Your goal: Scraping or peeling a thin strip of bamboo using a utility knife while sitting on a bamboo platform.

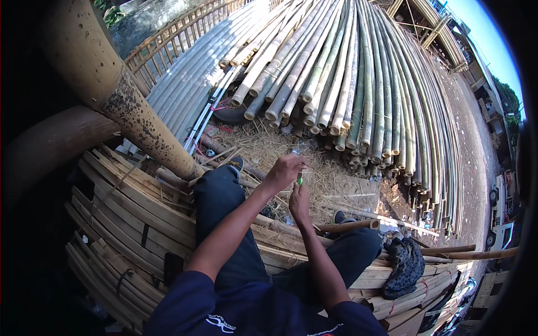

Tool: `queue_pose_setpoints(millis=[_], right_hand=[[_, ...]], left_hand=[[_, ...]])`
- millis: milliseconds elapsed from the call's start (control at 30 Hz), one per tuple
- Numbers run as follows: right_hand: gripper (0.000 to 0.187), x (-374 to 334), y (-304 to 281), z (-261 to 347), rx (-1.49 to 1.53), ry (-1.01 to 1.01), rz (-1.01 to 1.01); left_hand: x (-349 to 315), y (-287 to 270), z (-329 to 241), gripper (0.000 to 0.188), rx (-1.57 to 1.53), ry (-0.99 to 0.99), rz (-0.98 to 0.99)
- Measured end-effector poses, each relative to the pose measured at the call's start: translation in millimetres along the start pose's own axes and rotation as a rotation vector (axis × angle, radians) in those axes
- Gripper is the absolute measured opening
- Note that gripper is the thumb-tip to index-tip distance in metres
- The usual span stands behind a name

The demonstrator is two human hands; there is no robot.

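Observation:
My left hand [284, 172] is closed, fingers curled, out in front of my knees. Whatever it grips is too small to make out; a pale, clear glint shows just beyond its fingers. Close below it, my right hand [300, 203] is also closed, with the thumb side up. A small bright green object [300, 182] sticks out of its top, near the left hand's fingertips; its kind cannot be told. Both forearms are raised above my spread knees in dark trousers.
Long bamboo poles [358, 84] lie stacked ahead, cut ends facing me. Straw [263, 140] litters the ground. Under me are bundled bamboo slats [140, 218]. A thick bamboo post [140, 117] leans at the left. A dark speckled cloth [403, 267] lies at the right.

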State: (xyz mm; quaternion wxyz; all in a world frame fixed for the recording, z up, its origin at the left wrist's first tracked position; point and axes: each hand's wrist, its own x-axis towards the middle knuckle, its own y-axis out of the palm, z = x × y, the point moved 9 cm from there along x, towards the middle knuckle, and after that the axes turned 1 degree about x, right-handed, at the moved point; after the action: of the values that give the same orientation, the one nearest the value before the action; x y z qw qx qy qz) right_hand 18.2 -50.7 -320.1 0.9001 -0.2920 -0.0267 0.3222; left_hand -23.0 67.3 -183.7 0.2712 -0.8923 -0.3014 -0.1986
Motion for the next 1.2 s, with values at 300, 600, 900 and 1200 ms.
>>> queue_pose_setpoints(millis=[300, 600, 900, 1200], right_hand=[[0.022, 7.1, -2.5, -15.0, -0.093, 0.076, 0.012], [0.022, -0.3, -8.5, 3.1, 0.043, 0.074, -0.025], [0.02, -1.5, -8.8, -11.9, 0.017, 0.101, 0.086], [0.022, -4.5, -8.1, -24.4, 0.172, 0.085, -0.008]], left_hand=[[3.6, 19.5, 4.6, 0.006, -0.159, -0.176, 0.146], [-10.4, 21.6, 22.9, 0.006, -0.094, -0.209, 0.132], [-6.1, 25.5, 21.1, 0.004, -0.074, -0.249, 0.121], [-8.2, 28.8, 14.7, 0.004, -0.051, -0.211, 0.091]])
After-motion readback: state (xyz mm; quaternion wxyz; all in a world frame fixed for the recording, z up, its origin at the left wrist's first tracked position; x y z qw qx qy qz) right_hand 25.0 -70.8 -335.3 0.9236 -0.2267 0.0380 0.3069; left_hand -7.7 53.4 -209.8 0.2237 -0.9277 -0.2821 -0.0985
